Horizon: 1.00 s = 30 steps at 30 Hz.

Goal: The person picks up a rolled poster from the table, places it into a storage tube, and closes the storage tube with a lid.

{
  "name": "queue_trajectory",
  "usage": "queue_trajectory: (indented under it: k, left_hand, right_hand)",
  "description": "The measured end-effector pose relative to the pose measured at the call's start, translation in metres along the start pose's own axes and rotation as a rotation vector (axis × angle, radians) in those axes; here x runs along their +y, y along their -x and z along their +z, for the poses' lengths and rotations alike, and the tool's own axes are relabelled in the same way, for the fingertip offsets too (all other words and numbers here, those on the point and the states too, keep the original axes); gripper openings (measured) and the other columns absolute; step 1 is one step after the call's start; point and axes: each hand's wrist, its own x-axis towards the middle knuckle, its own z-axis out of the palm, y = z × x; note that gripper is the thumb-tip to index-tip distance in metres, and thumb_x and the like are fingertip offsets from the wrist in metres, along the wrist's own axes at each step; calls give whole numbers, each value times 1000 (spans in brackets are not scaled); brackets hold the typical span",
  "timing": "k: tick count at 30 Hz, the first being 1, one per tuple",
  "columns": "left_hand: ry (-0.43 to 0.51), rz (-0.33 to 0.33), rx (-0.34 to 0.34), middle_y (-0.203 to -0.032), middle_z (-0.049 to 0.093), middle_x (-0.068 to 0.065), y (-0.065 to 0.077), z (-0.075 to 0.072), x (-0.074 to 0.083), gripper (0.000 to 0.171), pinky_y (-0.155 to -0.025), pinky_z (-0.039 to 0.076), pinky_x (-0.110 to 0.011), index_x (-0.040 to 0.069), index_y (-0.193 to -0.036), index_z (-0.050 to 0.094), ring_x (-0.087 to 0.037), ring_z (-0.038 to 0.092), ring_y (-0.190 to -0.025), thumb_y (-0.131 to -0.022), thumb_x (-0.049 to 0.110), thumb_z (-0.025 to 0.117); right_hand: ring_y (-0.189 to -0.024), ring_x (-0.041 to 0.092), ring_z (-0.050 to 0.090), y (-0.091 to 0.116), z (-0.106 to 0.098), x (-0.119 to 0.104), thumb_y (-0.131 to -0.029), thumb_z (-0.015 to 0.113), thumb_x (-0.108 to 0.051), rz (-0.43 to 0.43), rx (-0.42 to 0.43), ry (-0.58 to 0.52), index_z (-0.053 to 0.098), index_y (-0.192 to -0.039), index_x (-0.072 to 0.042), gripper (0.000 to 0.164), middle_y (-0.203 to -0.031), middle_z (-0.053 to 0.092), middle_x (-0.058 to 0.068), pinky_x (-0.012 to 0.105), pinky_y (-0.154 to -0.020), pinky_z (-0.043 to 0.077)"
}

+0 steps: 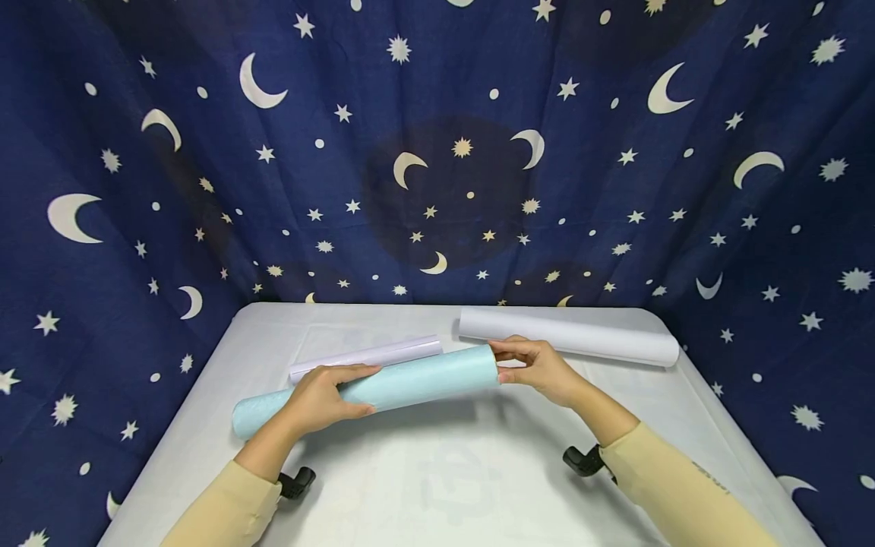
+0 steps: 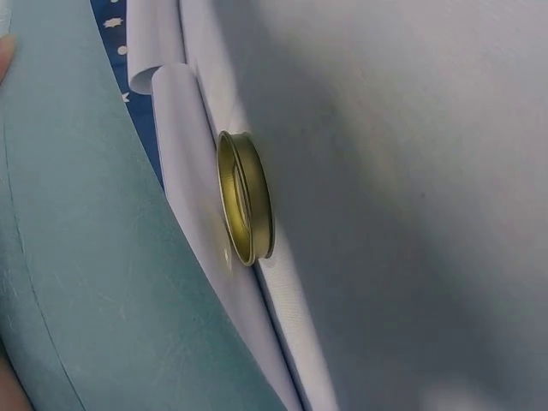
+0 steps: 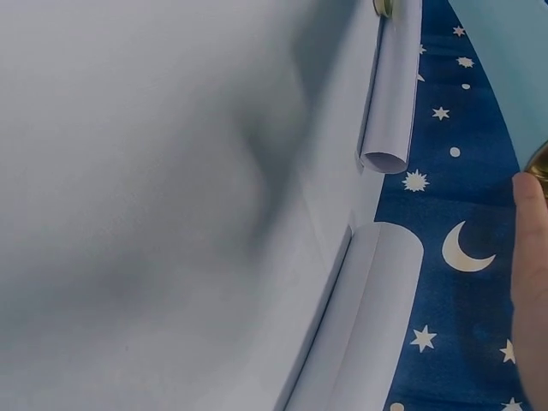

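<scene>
A long light blue tube (image 1: 424, 376) is held above the white table, its right end higher than its left. My left hand (image 1: 324, 399) grips it around the middle, thumb below and fingers over the top. At the right end, my right hand (image 1: 536, 371) holds the rim between thumb and fingers. Gold metal (image 3: 539, 164) shows at that end by a fingertip in the right wrist view; whether it is a rim or a cap, I cannot tell. A shallow gold round cap (image 2: 246, 197) stands on edge against a pale lilac paper roll (image 1: 369, 355) behind the tube.
A thicker white paper roll (image 1: 574, 338) lies at the back right of the white table (image 1: 437, 479). Dark blue curtain (image 1: 437, 190) with moons and stars surrounds the table at the back and sides.
</scene>
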Motion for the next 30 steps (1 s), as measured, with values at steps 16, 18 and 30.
queue_trajectory:
  k: [16, 18, 30]
  left_hand:
    - [-2, -4, 4, -126, 68, 10, -1, 1, 2, 65, -91, 51, -44, 39, -130, 68, -18, 64, -114, -69, 50, 89]
    - [-3, -10, 3, -126, 67, 11, 0, 1, 2, 65, -90, 51, -43, 40, -129, 68, -17, 64, -114, -69, 50, 89]
    - [-44, 25, 15, -128, 66, 13, -2, 3, -1, 65, -90, 51, -43, 38, -130, 68, -18, 64, -116, -70, 50, 89]
  right_hand:
    - [-118, 25, 62, -3, -2, -2, -87, 77, -3, -13, -15, 35, 55, -139, 5, 57, -128, 62, 11, 33, -88, 57]
    - [-119, 26, 61, -3, -2, -2, -86, 77, -3, 2, -14, 28, 56, -139, 4, 57, -129, 62, 10, 34, -88, 57]
    - [-122, 24, 59, -2, -3, -4, -87, 76, -1, 22, -37, 16, 52, -141, 7, 60, -136, 57, 23, 32, -89, 56]
